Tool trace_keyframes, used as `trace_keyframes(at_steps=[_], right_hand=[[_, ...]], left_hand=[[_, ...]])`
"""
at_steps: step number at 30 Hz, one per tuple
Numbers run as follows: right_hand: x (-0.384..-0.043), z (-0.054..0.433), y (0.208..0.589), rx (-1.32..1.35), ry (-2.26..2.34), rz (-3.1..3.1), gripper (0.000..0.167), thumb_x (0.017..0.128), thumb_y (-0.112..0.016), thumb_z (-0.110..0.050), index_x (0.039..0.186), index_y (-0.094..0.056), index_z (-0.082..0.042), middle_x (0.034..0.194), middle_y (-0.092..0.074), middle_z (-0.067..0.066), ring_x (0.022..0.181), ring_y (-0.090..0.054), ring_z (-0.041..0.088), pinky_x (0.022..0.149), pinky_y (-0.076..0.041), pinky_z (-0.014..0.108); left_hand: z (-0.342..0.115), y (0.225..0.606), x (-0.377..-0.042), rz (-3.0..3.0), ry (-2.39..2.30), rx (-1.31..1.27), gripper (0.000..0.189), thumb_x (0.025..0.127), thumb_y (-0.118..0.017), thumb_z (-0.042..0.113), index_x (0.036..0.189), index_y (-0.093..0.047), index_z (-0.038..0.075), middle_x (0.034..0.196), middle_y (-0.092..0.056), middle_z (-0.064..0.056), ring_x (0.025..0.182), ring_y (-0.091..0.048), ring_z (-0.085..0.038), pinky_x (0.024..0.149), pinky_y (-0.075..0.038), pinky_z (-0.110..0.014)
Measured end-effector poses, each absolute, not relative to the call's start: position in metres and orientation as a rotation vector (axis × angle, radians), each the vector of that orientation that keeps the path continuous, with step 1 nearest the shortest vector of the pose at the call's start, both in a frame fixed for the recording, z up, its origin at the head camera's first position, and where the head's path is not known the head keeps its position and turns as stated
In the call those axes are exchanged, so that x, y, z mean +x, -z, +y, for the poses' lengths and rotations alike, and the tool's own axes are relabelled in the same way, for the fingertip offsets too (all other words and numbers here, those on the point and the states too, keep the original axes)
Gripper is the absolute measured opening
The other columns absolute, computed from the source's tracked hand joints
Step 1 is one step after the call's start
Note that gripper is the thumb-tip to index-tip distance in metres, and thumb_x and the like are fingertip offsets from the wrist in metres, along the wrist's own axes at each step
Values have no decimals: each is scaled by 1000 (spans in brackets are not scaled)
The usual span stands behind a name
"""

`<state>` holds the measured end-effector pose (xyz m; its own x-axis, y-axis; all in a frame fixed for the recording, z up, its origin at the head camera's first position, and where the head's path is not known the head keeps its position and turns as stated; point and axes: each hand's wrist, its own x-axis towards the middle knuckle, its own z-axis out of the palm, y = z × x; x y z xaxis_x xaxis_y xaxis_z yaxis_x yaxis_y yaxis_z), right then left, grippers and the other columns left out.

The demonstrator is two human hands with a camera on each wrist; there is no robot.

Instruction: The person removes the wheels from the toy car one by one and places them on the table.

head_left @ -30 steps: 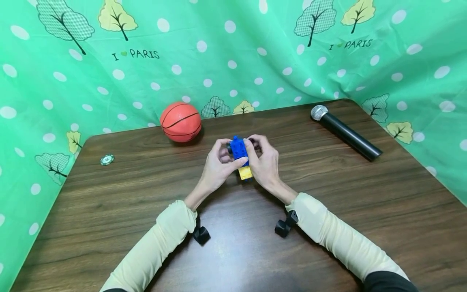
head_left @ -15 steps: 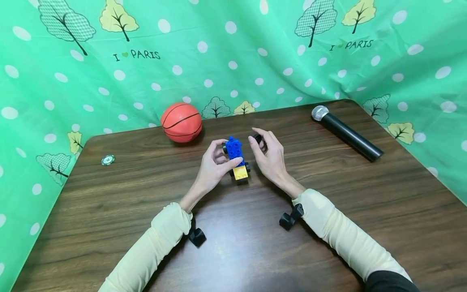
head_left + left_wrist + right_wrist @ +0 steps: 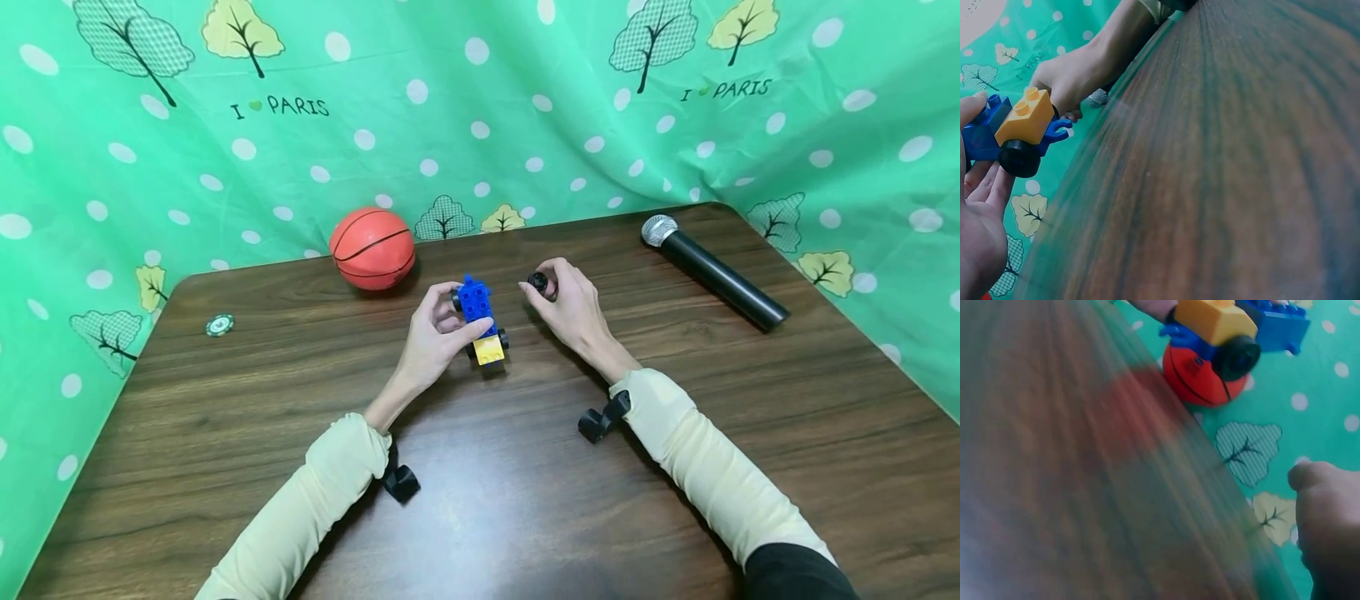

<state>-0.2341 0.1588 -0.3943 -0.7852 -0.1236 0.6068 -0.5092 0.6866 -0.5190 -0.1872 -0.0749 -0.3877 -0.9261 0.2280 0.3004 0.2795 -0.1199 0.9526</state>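
Note:
My left hand [image 3: 431,337] grips a toy car [image 3: 476,302] built of blue and yellow bricks, its thumb lying on top. Black wheels show on the car. In the right wrist view, a bare blue stub [image 3: 1294,347] juts from the blue end, and a black wheel [image 3: 1236,357] sits beside the yellow brick [image 3: 1219,322]. To the right, apart from the car, my right hand [image 3: 573,308] pinches a small black wheel [image 3: 537,282] between thumb and fingers. The right wrist view shows only part of this hand, and its wheel is hidden there.
A red toy basketball [image 3: 372,248] stands at the back left of the wooden table [image 3: 300,400]. At the back right lies a black microphone [image 3: 712,271]. A green-and-white poker chip [image 3: 220,325] lies far left. A green curtain [image 3: 480,100] hangs behind the table.
My right hand has drawn away from the car, rightward and slightly back, with the black wheel in its fingers. My left hand and the car have shifted a little left.

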Motion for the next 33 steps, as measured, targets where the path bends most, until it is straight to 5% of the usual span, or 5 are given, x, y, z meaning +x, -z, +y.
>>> trace_keyframes(at_steps=[24, 33], right_hand=[[-256, 177, 401, 276, -679, -2770, 47, 97, -74, -42, 113, -64, 0, 101, -57, 18, 100, -50, 41, 86, -44, 56], [-249, 175, 397, 261, -706, -2790, 50, 97, -72, -45, 116, -62, 0, 103, -58, 18, 98, -49, 39, 86, -42, 55]], left_hand=[[-74, 386, -187, -2101, 2232, -574, 55, 91, -75, 0, 138, -47, 1, 106, -69, -14, 82, -70, -14, 74, -56, -27], [-76, 386, -188, -2096, 2235, -577, 55, 91, -74, 0, 138, -47, 1, 107, -70, -16, 83, -70, -14, 75, -57, -28]])
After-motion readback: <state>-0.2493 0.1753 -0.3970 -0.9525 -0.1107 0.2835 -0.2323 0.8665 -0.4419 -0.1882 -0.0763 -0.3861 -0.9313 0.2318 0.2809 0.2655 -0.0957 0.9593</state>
